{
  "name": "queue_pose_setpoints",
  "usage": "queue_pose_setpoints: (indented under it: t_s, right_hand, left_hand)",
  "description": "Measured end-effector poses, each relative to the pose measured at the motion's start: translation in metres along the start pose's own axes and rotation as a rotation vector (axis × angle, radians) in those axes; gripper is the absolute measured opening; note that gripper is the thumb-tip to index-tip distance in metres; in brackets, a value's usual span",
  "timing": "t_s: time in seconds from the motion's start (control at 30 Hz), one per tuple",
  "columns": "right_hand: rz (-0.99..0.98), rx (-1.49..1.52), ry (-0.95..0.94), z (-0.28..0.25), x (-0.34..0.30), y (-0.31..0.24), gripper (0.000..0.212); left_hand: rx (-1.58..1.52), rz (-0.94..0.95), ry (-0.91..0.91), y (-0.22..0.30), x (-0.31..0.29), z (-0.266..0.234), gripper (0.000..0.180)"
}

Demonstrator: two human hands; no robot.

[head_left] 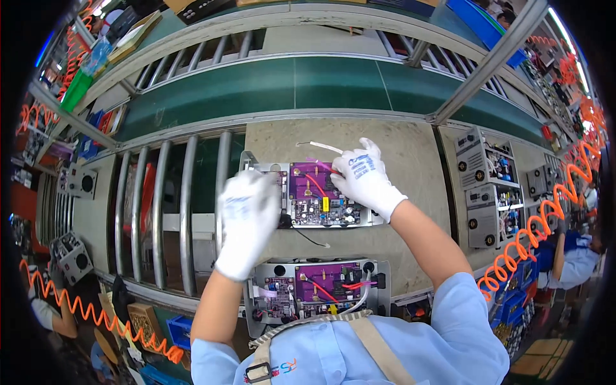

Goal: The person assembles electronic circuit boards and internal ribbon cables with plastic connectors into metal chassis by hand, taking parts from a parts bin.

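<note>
An open metal chassis with a purple circuit board (305,176) lies on the board surface in front of me. Red wires, a yellow part and several small components sit on it. My right hand (367,178), in a white printed glove, is at the chassis's right side, its fingertips closed by the red and pink wires; what they pinch is hidden. A white cable (326,147) sticks out past these fingers toward the far left. My gloved left hand (247,208) is over the chassis's left end, smeared by motion, so its fingers cannot be read. A black lead (310,238) trails from the near side.
A second open chassis (324,282) with a purple board stands close to my body. Metal rollers (163,212) lie to the left. Finished-looking units (482,215) stand at the right, near an orange coiled hose (513,253). A green conveyor belt (256,86) runs beyond, with a metal post (491,61).
</note>
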State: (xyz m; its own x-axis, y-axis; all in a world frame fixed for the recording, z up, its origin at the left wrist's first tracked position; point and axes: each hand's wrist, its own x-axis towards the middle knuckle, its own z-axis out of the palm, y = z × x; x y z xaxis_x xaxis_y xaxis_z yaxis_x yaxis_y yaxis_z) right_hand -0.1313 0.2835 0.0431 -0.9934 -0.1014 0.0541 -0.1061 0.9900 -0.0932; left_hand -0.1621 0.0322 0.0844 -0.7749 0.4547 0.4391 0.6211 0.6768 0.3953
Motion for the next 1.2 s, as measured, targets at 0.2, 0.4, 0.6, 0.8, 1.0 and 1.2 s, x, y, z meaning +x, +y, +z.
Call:
queue_pose_setpoints:
  t_s: [0.2, 0.4, 0.6, 0.8, 1.0, 1.2]
  right_hand:
    - [-0.173, 0.086, 0.077, -0.027, -0.052, -0.008, 0.009]
    - [-0.130, 0.309, 0.368, -0.058, -0.044, 0.029, 0.026]
    - [-0.234, -0.044, 0.162, -0.066, -0.023, 0.049, 0.010]
    - [-0.314, -0.055, 0.126, -0.058, -0.035, 0.045, 0.009]
    - [0.173, 0.456, 0.170, -0.023, -0.067, 0.048, 0.072]
    - [0.482, 0.770, -0.372, -0.033, -0.067, 0.039, 0.084]
  left_hand:
    - [-0.228, 0.018, -0.245, 0.015, 0.019, 0.083, 0.025]
    - [-1.073, -0.429, -0.746, 0.024, 0.054, 0.119, 0.033]
    - [-0.915, -0.058, -0.767, 0.030, 0.062, 0.112, 0.031]
    - [-0.533, 0.108, -0.584, 0.039, 0.057, 0.102, 0.024]
    - [-0.237, 0.187, -0.711, 0.043, 0.060, 0.099, 0.020]
    - [-0.217, 0.200, -0.813, 0.048, 0.068, 0.087, 0.020]
